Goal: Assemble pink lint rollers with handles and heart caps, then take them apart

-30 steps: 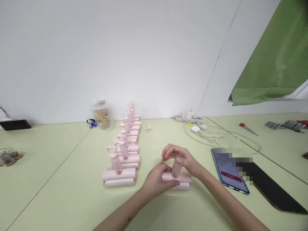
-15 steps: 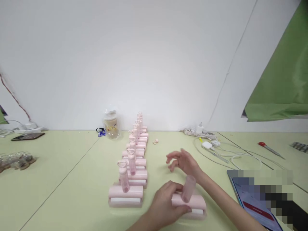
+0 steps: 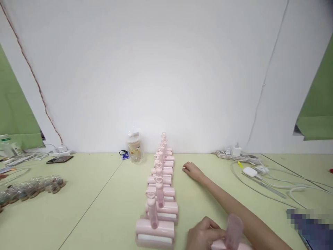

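Observation:
My left hand [image 3: 204, 234] is closed around a pink lint roller [image 3: 235, 231] at the bottom edge. Its clear pink handle tilts upward, and its top end has no heart loop, unlike the others. Stretched far forward, my right hand [image 3: 193, 171] rests on the table with its fingers closed over a small pink heart-loop cap [image 3: 184, 168], mostly hidden under the fingertips. Left of both hands, several pink lint rollers [image 3: 155, 227] lie in a row running back to the wall, handles pointing up with heart loops on top.
A plastic-wrapped cup [image 3: 135, 149] and a blue packet [image 3: 124, 155] stand by the wall. White chargers and cables [image 3: 250, 172] lie on the right, near a partly blurred tablet [image 3: 312, 225]. Clear domed items [image 3: 32, 187] and a phone [image 3: 59, 159] are on the left.
My right hand has reached forward and down onto the small pink cap, its fingers now closed. The view has swung right-to-left, so the left hand and its roller appear lower and farther right.

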### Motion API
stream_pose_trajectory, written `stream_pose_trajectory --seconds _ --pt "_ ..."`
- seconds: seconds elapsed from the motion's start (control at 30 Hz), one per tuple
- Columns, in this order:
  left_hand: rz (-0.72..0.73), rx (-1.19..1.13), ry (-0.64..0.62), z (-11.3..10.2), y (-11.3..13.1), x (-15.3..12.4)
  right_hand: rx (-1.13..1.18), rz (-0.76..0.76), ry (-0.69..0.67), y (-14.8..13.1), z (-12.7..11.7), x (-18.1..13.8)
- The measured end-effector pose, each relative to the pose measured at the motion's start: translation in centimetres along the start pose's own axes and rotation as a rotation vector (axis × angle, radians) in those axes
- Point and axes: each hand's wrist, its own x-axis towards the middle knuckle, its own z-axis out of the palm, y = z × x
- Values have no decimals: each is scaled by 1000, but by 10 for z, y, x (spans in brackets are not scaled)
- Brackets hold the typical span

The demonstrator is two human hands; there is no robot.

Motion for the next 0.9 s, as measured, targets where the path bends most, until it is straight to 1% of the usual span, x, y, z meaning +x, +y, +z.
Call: stream_pose_trajectory --seconds 0.07,0.13,0.2,0.33,0.4,0.47,0.53,0.6,0.7,0.8,0.9 --pt "-16 3 -5 -4 7 -1 65 21 26 -8 -6 -11" --pt "-19 12 -19 -8 14 -3 154 37 58 -20 -19 -32" --pt "-3 36 -46 -14 19 -6 257 39 84 -37 -36 -64" --pt "-3 52 -122 -28 31 -10 431 42 100 -75 -68 -141" --pt "19 74 -119 -33 40 -9 584 84 127 -90 -76 -171" --pt "50 47 -87 -35 50 -4 666 95 151 -99 -77 -190" --pt "56 -74 -77 -32 61 3 641 72 179 -103 -74 -199" --pt "56 -220 -80 -25 68 11 553 35 203 -104 -70 -201" --pt "71 -428 -102 -14 74 21 461 -15 212 -105 -67 -202" --pt "70 -631 -183 -8 75 25 421 -48 247 -106 -67 -204" --pt "34 -691 -282 -7 75 25 366 -53 256 -106 -69 -206"
